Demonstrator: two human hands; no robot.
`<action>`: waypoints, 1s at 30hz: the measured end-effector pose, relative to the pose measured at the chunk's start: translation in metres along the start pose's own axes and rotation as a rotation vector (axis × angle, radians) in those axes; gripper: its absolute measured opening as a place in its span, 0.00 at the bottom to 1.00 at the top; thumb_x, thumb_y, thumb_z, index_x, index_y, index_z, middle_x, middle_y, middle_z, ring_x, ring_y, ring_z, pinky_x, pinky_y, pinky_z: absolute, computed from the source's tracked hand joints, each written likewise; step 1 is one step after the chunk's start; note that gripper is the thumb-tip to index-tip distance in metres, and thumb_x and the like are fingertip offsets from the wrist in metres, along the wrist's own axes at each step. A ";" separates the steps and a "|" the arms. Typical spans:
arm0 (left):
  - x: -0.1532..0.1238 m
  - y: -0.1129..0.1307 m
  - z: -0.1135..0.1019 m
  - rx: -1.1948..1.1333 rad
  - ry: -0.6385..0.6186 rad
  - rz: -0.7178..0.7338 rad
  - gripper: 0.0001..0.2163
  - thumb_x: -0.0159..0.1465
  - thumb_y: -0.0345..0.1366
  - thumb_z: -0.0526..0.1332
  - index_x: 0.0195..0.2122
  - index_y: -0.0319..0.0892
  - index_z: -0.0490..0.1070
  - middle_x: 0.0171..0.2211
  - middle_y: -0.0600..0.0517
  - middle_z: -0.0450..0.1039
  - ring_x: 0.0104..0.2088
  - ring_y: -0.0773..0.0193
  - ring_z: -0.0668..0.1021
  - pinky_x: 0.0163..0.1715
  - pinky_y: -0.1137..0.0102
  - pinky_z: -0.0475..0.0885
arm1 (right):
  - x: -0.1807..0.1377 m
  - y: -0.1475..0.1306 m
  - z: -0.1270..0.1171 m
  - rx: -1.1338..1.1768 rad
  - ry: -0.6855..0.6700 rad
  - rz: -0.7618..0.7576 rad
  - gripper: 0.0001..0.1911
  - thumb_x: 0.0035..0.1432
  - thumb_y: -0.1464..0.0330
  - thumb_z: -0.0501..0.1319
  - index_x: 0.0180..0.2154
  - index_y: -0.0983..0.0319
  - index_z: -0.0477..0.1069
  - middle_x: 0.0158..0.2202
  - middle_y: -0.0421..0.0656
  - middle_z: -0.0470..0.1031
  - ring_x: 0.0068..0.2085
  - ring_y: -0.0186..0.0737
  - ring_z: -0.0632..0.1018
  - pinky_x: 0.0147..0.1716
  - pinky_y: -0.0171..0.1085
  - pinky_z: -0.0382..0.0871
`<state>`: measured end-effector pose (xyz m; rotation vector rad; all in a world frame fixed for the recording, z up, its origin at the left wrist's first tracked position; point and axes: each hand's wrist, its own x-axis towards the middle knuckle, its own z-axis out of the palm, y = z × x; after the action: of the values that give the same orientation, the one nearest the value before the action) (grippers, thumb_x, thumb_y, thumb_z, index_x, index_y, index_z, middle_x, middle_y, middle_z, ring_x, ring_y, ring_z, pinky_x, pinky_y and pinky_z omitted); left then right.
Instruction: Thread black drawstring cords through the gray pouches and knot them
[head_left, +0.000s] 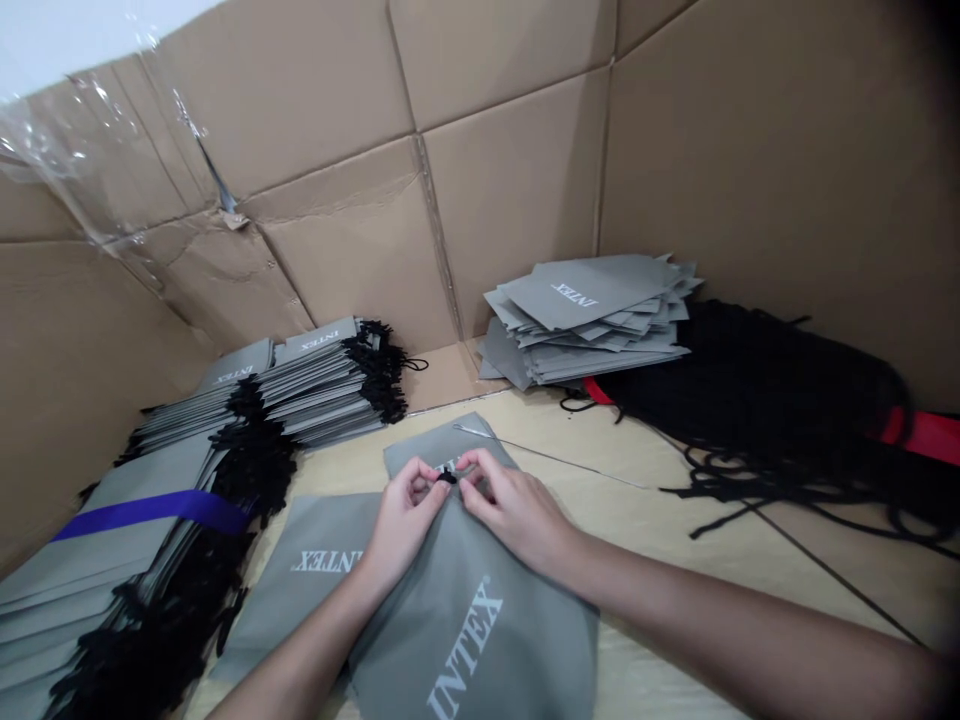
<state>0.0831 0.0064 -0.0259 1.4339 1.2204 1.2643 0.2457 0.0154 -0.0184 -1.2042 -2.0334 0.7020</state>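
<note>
My left hand (pixel 407 512) pinches a short knotted black cord (pixel 447 476) at the top corner of a grey INTEX pouch (pixel 517 620). Close against the other side of that cord, my right hand (pixel 510 505) has its thumb and index finger curled in, apparently gripping it too; the fingertips hide the exact hold. Beneath the hands lie another grey pouch (pixel 322 570) on the left and one more grey pouch (pixel 420 435) behind. A thin metal threading needle (pixel 525 447) with a looped tip rests just beyond my right hand.
Stacked pouches with black cords (pixel 322 385) stand at the left, with a purple-banded bundle (pixel 142 515) nearer. At the back right are a pile of grey pouches (pixel 600 290) and a thick bundle of black cords (pixel 765 370) with red ties. Cardboard walls (pixel 510 150) enclose the work surface (pixel 645 540).
</note>
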 end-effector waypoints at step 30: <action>-0.011 0.004 0.004 0.171 -0.247 0.049 0.09 0.61 0.41 0.58 0.35 0.40 0.68 0.29 0.52 0.73 0.30 0.65 0.73 0.30 0.74 0.64 | 0.008 0.025 -0.011 0.208 -0.309 -0.169 0.17 0.66 0.57 0.43 0.33 0.59 0.62 0.21 0.33 0.67 0.20 0.29 0.65 0.23 0.30 0.56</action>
<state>0.0869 -0.0047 -0.0247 1.6971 1.1521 0.9975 0.2646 0.0351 -0.0274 -0.8349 -2.2136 1.0380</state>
